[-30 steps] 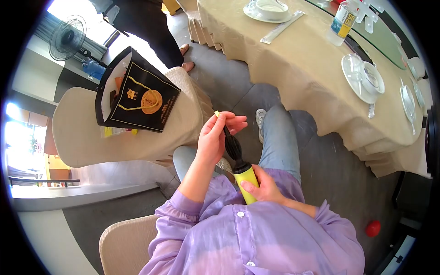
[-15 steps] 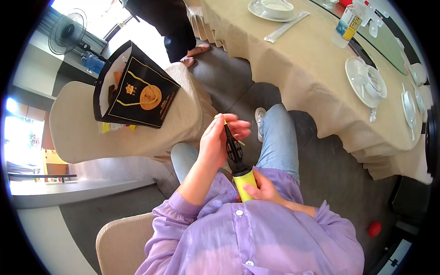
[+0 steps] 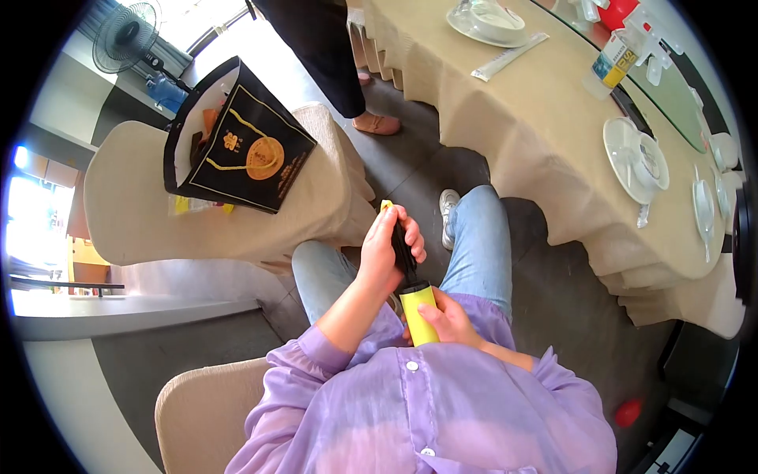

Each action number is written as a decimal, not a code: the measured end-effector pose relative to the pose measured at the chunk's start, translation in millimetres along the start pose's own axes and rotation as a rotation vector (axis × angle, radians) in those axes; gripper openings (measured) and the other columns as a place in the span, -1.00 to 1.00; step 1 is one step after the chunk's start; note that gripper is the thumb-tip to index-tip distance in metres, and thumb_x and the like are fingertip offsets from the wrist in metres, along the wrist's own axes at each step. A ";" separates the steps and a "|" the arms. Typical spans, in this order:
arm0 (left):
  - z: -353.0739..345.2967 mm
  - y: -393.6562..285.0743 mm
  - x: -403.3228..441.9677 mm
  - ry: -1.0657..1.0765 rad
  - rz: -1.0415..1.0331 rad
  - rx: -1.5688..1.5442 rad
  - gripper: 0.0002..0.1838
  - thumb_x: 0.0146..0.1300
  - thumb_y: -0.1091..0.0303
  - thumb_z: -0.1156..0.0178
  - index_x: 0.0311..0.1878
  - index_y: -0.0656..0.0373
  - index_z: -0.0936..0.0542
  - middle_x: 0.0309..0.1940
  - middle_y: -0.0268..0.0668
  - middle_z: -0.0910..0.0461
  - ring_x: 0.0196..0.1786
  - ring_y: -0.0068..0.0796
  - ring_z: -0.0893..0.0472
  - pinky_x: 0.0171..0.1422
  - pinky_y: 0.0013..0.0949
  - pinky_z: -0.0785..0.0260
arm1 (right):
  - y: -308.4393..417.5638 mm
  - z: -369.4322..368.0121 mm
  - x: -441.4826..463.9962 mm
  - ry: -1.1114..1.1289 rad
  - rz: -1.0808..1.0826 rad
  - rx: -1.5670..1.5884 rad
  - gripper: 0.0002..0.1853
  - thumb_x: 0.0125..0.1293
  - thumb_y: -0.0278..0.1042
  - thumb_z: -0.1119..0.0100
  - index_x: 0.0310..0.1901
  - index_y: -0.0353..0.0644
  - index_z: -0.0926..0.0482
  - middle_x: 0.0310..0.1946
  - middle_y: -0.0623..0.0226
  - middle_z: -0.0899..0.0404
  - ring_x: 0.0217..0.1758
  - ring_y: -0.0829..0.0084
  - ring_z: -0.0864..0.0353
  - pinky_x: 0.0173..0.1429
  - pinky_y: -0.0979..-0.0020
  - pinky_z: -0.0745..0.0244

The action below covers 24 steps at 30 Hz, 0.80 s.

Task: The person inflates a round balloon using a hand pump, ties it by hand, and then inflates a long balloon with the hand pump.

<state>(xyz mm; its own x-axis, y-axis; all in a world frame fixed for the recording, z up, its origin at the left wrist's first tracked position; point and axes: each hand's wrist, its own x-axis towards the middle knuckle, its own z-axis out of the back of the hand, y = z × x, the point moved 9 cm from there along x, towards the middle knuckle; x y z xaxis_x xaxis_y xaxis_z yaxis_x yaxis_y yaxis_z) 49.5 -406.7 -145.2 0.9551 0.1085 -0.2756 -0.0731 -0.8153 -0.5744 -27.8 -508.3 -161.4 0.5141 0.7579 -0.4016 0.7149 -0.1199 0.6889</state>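
A yellow-green hand balloon pump (image 3: 418, 312) with a black upper part is held above my lap, tilted slightly to the left. My right hand (image 3: 455, 319) is closed around its yellow barrel, thumb along the side. Higher up, my left hand (image 3: 385, 251) wraps its fingers around the black nozzle end and hides much of it. A small yellow piece (image 3: 386, 205) pokes out at the top by my left fingertips; it is too small to tell whether it is a balloon's end.
A black gift bag (image 3: 249, 150) stands on a covered chair (image 3: 126, 205) at left. At right, a clothed table (image 3: 537, 118) carries wrapped dishes (image 3: 636, 158) and a bottle (image 3: 612, 63). A person in dark trousers (image 3: 316, 55) stands beyond. A red balloon (image 3: 628, 412) lies on the floor.
My left fingers have closed down around the pump's black part, which showed openly before. The other person's feet have shifted right, and the view has moved slightly.
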 end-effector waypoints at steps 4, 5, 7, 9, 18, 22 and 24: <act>41.7 -9.7 19.3 -0.210 -0.091 0.039 -0.83 0.33 0.18 0.17 -0.31 0.03 -0.31 -0.64 -0.35 -0.28 -0.63 -0.47 -0.30 -0.58 -0.41 -0.19 | -2.9 13.3 23.5 0.002 0.042 -0.128 -0.61 0.29 -0.17 0.03 0.04 -0.23 -0.24 -0.27 0.23 -0.48 -0.33 0.43 -0.55 -0.26 0.44 -0.51; 54.9 -19.2 27.7 -0.238 -0.168 0.063 -0.82 0.31 0.19 0.15 -0.33 0.04 -0.32 -0.65 -0.36 -0.28 -0.64 -0.47 -0.30 -0.60 -0.40 -0.19 | 4.8 18.7 26.4 -0.055 0.134 -0.188 -0.60 0.29 -0.15 0.01 0.04 -0.23 -0.25 -0.27 0.22 -0.49 -0.35 0.43 -0.56 -0.29 0.45 -0.53; 64.3 -44.4 34.6 -0.304 -0.246 0.092 -0.82 0.32 0.21 0.16 -0.34 0.05 -0.32 -0.65 -0.36 -0.28 -0.65 -0.46 -0.30 -0.61 -0.38 -0.21 | 1.5 13.9 21.4 -0.052 -0.007 -0.217 -0.57 0.26 -0.12 -0.04 0.02 -0.25 -0.27 -0.31 0.25 -0.48 -0.43 0.50 -0.54 -0.35 0.48 -0.52; 63.9 -53.7 38.3 -0.304 -0.273 0.098 -0.83 0.32 0.22 0.16 -0.34 0.06 -0.32 -0.65 -0.35 -0.29 -0.65 -0.45 -0.31 -0.61 -0.37 -0.22 | -7.0 9.2 14.9 -0.036 -0.194 -0.242 -0.52 0.20 -0.06 -0.14 -0.04 -0.28 -0.30 -0.40 0.29 -0.46 -0.57 0.58 -0.49 -0.47 0.54 -0.52; 75.3 -67.5 56.9 -0.329 -0.263 0.123 -0.82 0.33 0.24 0.17 -0.36 0.08 -0.31 -0.65 -0.33 -0.29 -0.65 -0.42 -0.33 -0.61 -0.33 -0.22 | 12.7 -1.0 11.5 0.015 -0.159 -0.244 -0.59 0.18 -0.11 -0.16 -0.14 -0.26 -0.32 -0.49 0.40 -0.40 -0.60 0.60 -0.45 -0.51 0.59 -0.42; 60.3 -43.8 74.8 -0.300 -0.175 0.077 -0.84 0.30 0.26 0.16 -0.37 0.09 -0.27 -0.65 -0.30 -0.31 -0.68 -0.40 -0.36 -0.66 -0.30 -0.26 | 14.7 8.6 -21.8 -0.048 -0.186 -0.262 -0.62 0.19 -0.13 -0.15 -0.14 -0.27 -0.34 -0.47 0.40 -0.42 -0.51 0.61 -0.46 -0.41 0.59 -0.41; 54.9 -34.1 78.6 -0.285 -0.162 0.085 -0.84 0.30 0.26 0.17 -0.37 0.09 -0.27 -0.65 -0.31 -0.32 -0.68 -0.40 -0.36 -0.66 -0.30 -0.26 | 19.6 18.7 -30.3 -0.095 -0.086 -0.376 -0.63 0.19 -0.14 -0.14 -0.14 -0.26 -0.36 -0.43 0.38 -0.45 -0.41 0.62 -0.46 -0.30 0.57 -0.40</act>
<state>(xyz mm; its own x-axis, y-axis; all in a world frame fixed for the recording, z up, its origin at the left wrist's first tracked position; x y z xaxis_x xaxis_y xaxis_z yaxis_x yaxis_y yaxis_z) 111.3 -339.1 -189.6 0.8386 0.3970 -0.3729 0.0376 -0.7253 -0.6875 -20.4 -545.6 -147.0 0.5139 0.6899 -0.5098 0.5431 0.1984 0.8159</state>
